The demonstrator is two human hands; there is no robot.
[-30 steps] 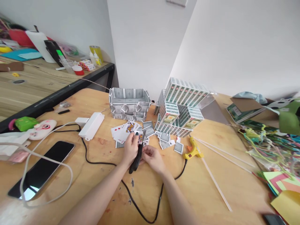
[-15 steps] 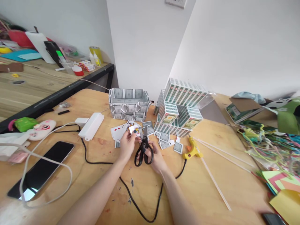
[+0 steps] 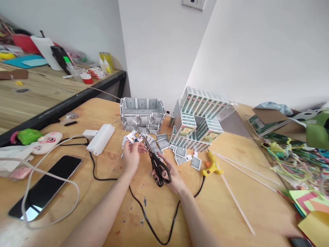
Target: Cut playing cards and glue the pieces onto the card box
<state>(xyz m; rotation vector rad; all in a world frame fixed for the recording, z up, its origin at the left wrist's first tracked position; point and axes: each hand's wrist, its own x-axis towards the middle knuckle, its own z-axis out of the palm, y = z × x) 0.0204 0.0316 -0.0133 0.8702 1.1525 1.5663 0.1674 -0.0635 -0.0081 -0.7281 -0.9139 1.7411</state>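
My left hand [image 3: 132, 156] pinches a playing card [image 3: 132, 136] with its printed face showing, above other loose cards. In my right hand [image 3: 173, 175] is a pair of black-handled scissors [image 3: 157, 164], fingers through the loops and blades pointing up and left toward the cards. Beyond the hands stands a box [image 3: 141, 115] built of grey-patterned playing cards, open at the top. Cut card pieces [image 3: 180, 152] lie on the table to the right, their patterned backs mostly up.
Stacked card packs [image 3: 196, 116] stand at the back right. A yellow glue gun [image 3: 212, 165] lies before them, its black cord looping below my hands. Clear glue sticks [image 3: 238, 202] lie to its right. At left are a white power adapter [image 3: 100, 140] and a phone [image 3: 46, 187].
My left hand has moved left with the card, away from the scissors. The scissors have tilted, their tips swinging left and their handles shifting slightly right.
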